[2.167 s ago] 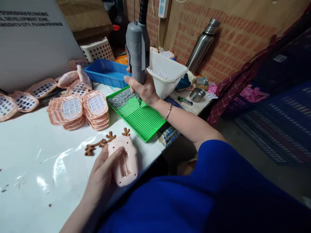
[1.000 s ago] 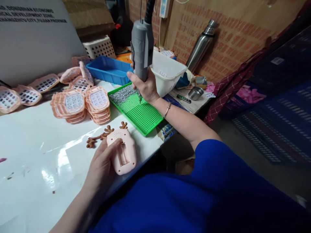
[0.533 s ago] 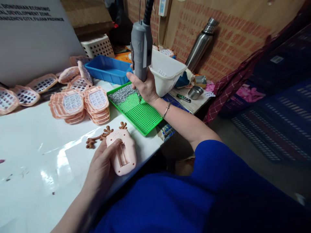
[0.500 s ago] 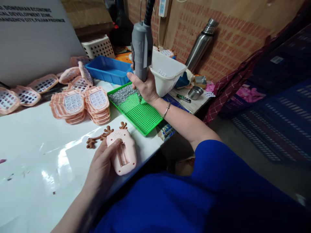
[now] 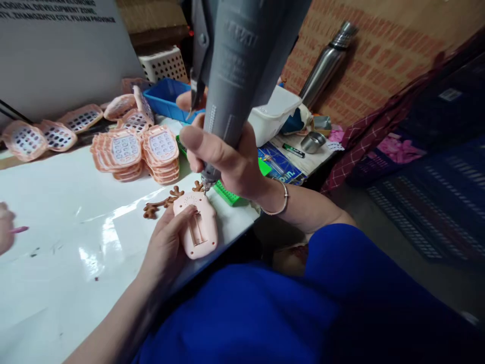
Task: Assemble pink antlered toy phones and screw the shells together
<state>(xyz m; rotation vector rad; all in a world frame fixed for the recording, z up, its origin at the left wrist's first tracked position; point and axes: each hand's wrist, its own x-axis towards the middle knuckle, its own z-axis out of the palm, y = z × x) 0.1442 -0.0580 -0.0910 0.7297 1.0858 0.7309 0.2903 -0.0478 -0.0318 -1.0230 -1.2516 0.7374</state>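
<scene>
A pale pink plastic toy body (image 5: 208, 230) with brown antlers and an open battery slot lies in my left hand (image 5: 168, 242), its thumb pressed on the back beside the slot. My right hand (image 5: 235, 162) is wrapped round a grey electric screwdriver (image 5: 235, 71). The tool's tip meets the toy's upper right corner, near the antler; whether a screw sits there is too small to tell. More brown antler pieces (image 5: 150, 210) lie on the table just left of the toy.
Stacked pink shells (image 5: 117, 151) stand at the back left. Beyond my right hand are a green tray (image 5: 229, 194), a blue bin (image 5: 162, 96), a white tub (image 5: 271, 114), a metal cup (image 5: 312, 142) and a steel bottle (image 5: 328, 63). Another person's hand (image 5: 5, 227) shows at the left edge.
My right hand has brought the screwdriver from over the green tray down to the toy, nearer the camera. The other person's hand has come into view at the left.
</scene>
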